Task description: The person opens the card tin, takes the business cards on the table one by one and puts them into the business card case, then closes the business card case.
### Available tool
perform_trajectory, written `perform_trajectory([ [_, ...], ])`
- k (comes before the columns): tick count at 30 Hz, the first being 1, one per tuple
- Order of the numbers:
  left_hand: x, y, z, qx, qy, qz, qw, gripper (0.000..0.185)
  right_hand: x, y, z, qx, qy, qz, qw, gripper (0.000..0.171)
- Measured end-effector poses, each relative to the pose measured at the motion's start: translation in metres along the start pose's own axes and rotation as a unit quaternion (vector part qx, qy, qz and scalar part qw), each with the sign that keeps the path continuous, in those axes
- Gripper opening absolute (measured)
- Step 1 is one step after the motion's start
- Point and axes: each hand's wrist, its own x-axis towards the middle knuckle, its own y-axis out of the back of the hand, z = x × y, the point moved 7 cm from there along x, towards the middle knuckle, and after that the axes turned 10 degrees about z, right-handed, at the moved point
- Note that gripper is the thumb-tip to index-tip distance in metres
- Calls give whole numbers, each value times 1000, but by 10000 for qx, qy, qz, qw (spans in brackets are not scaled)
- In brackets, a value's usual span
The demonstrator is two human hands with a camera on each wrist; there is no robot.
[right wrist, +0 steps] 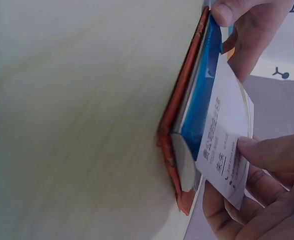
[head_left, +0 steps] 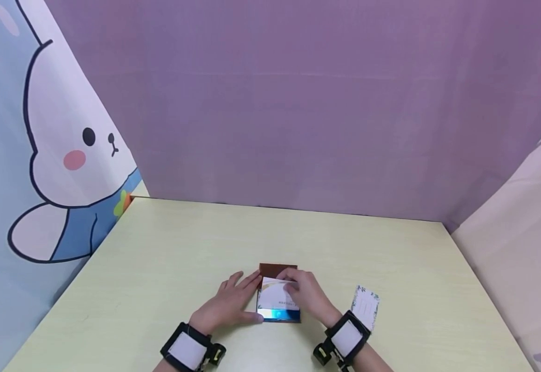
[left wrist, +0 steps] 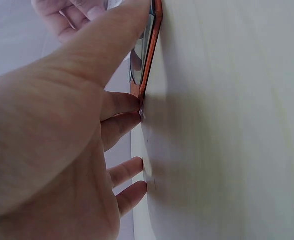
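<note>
A brown card case (head_left: 278, 269) lies opened on the table, a shiny blue strip (head_left: 277, 314) along its near side. My right hand (head_left: 308, 293) pinches a white business card (head_left: 275, 294) over the case, thumb on the printed face and fingers behind, as the right wrist view shows. The card (right wrist: 226, 135) stands tilted against the blue part (right wrist: 202, 100). At the case's left side lies my left hand (head_left: 230, 305), its fingers spread and fairly straight. Its thumb (right wrist: 226, 14) presses on the near left corner, and two fingertips touch the case's edge in the left wrist view.
Right of the case, a white card with a leafy border (head_left: 365, 306) lies on the table, partly overlapped by my right wrist's camera strap (head_left: 348, 336). The pale wooden table (head_left: 182, 243) ends at a purple curtain (head_left: 298, 129) behind.
</note>
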Motion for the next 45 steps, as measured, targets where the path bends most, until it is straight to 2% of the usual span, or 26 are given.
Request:
perform_trajectory([
  [6,0,4,4,27,-32,-16,10000,118,-3,-4,-1,-20,51,-80,10000,34],
  [10,0,5,4,28,9,-41,10000,118,-3,1,-7,-209,83,53,9997,34],
  [16,0,6,4,-23,27,-7,10000,118,-2,-1,-4,-505,34,191,9985,37],
  [24,0,10,5,66,61,-43,10000,118,-2,-3,-9,-627,119,41,9980,32],
  [32,-1,3,1,-14,32,68,10000,118,-10,7,-28,-779,131,-141,9968,30],
  [36,-2,3,2,-110,23,33,9999,118,-18,10,-35,-935,84,-231,9953,50],
  [42,-1,3,2,-57,-40,71,10000,118,-29,13,-36,-1340,224,-489,9895,102],
  [45,-2,1,1,-17,-24,81,10000,118,-34,11,-33,-1468,331,-576,9869,112],
])
